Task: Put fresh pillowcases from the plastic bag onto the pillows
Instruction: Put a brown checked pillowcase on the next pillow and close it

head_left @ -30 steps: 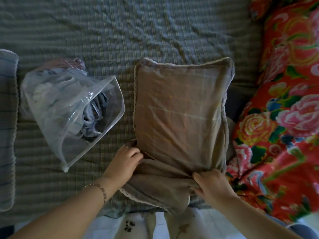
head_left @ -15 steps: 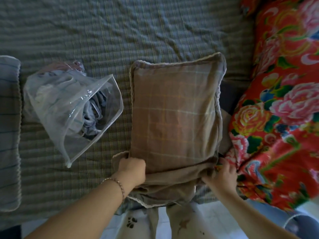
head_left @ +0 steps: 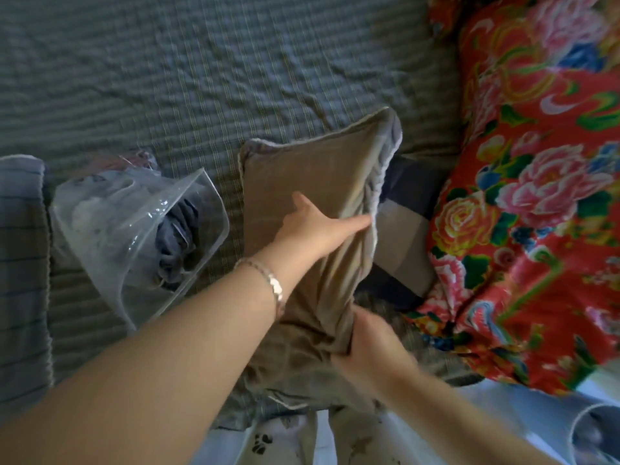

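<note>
A pillow in a brown checked pillowcase (head_left: 312, 169) is tilted up on the bed, its right edge lifted. My left hand (head_left: 315, 223) reaches across the pillow's face, fingers stretched to its right edge. At the near end, my right hand (head_left: 369, 344) grips the bunched open end of the pillowcase. A clear plastic bag (head_left: 134, 229) lies open to the left, with folded blue and white cloth inside. Under the pillow's right side a dark blue and grey checked cloth (head_left: 402, 229) shows.
The bed carries a grey-green striped sheet (head_left: 201, 78). A red flowered quilt (head_left: 536, 196) is heaped along the right side. A blue striped pillow (head_left: 20, 263) lies at the left edge. White floor shows at the bottom.
The pillow has been raised and turned onto its side. My left hand left the case's near corner and slid up across the pillow. My right hand shifted inward, gathering the open end.
</note>
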A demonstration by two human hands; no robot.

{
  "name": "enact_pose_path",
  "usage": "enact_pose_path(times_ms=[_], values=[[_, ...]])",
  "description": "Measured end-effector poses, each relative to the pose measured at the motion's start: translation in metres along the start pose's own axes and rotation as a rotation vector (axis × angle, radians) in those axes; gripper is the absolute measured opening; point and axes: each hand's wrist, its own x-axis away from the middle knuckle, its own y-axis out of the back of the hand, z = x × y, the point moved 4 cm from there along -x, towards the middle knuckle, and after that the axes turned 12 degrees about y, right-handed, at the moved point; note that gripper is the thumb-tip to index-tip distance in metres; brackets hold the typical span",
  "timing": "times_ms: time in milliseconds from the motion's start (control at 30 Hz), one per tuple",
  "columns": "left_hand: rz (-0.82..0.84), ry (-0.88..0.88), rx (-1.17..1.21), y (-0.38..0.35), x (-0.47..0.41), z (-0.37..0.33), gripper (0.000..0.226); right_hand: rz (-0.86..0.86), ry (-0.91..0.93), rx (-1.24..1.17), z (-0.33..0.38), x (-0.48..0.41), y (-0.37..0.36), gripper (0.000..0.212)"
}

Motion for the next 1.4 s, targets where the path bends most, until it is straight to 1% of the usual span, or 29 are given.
enact_pose_path(times_ms=[67,133,200,267,367,400,433,467,533,567,600,633,700,767,800,833,867,900,967,1000,1033,1067,1133,1200,1233,1300,1333,1367,1400], values=[[-0.047,0.064,-0.107,0.013,-0.003,-0.005,0.109,-0.002,0.114,0.043,0.027,0.01,0.011,0.035],[-0.125,0.054,-0.086,0.028,0.0,-0.008,0.074,-0.06,0.124,0.006,0.038,0.017,0.034,0.036],[-0.154,0.022,0.059,0.037,0.006,-0.009,0.055,-0.154,0.13,-0.043,0.041,0.025,0.058,0.039],[-0.151,-0.049,0.232,0.045,0.019,-0.02,0.053,-0.224,0.186,-0.004,0.051,0.036,0.087,0.035],[-0.067,-0.209,0.528,0.06,0.04,-0.036,0.053,-0.208,0.313,0.094,0.084,0.049,0.114,0.012],[-0.018,-0.249,0.63,0.066,0.045,-0.039,0.045,-0.193,0.355,0.136,0.096,0.05,0.12,0.011],[0.02,-0.265,0.701,0.072,0.046,-0.038,0.028,-0.17,0.388,0.185,0.106,0.051,0.122,0.013],[0.03,-0.262,0.751,0.077,0.046,-0.034,0.015,-0.138,0.41,0.233,0.113,0.047,0.117,0.018],[-0.012,-0.229,0.735,0.089,0.028,-0.015,0.02,-0.072,0.411,0.321,0.123,0.033,0.09,0.032],[-0.05,-0.208,0.707,0.093,0.016,-0.003,0.016,-0.021,0.349,0.356,0.121,0.022,0.07,0.037],[-0.097,-0.188,0.674,0.098,0.0,0.011,0.015,0.051,0.264,0.388,0.118,0.009,0.047,0.041],[-0.129,-0.157,0.67,0.101,-0.015,0.026,0.023,0.135,0.196,0.401,0.113,-0.005,0.022,0.044],[-0.108,-0.103,0.666,0.098,-0.042,0.058,0.03,0.379,0.19,0.367,0.106,-0.03,-0.038,0.041],[-0.185,-0.12,0.414,0.082,-0.058,0.091,0.031,0.704,0.282,0.367,0.106,-0.036,-0.082,0.034],[-0.226,-0.153,0.253,0.069,-0.063,0.106,0.03,0.796,0.303,0.393,0.101,-0.038,-0.093,0.032],[-0.252,-0.211,0.13,0.055,-0.064,0.118,0.029,0.793,0.274,0.408,0.092,-0.042,-0.093,0.031],[-0.246,-0.28,0.053,0.037,-0.065,0.129,0.029,0.695,0.238,0.388,0.075,-0.049,-0.089,0.03],[-0.215,-0.341,-0.008,0.021,-0.06,0.133,0.03,0.499,0.214,0.358,0.056,-0.056,-0.073,0.029],[-0.193,-0.423,-0.119,-0.008,-0.062,0.14,0.036,0.01,0.145,0.347,0.013,-0.072,-0.033,0.031],[-0.219,-0.454,-0.168,-0.019,-0.064,0.138,0.04,-0.177,0.134,0.453,-0.006,-0.078,-0.015,0.035],[-0.267,-0.483,-0.208,-0.026,-0.066,0.131,0.044,-0.271,0.095,0.57,-0.026,-0.083,-0.003,0.039],[-0.305,-0.489,-0.26,-0.034,-0.069,0.124,0.046,-0.233,0.0,0.655,-0.041,-0.089,0.004,0.047],[-0.365,-0.478,-0.389,-0.047,-0.077,0.107,0.046,-0.054,-0.175,0.716,-0.058,-0.097,0.013,0.064],[-0.42,-0.47,-0.508,-0.054,-0.086,0.09,0.035,-0.062,-0.184,0.772,-0.07,-0.105,0.022,0.051],[-0.44,-0.476,-0.514,-0.052,-0.089,0.08,0.028,-0.103,-0.124,0.788,-0.071,-0.11,0.025,0.039],[-0.427,-0.538,-0.392,-0.046,-0.09,0.069,0.019,-0.186,0.065,0.753,-0.069,-0.11,0.026,0.015],[-0.384,-0.638,-0.317,-0.046,-0.085,0.068,0.015,-0.24,0.144,0.728,-0.067,-0.103,0.028,0.006],[-0.363,-0.802,-0.278,-0.046,-0.074,0.073,0.011,-0.278,0.225,0.728,-0.066,-0.094,0.031,0.003],[-0.362,-0.982,-0.313,-0.048,-0.061,0.082,0.009,-0.256,0.289,0.742,-0.067,-0.082,0.034,0.008]])
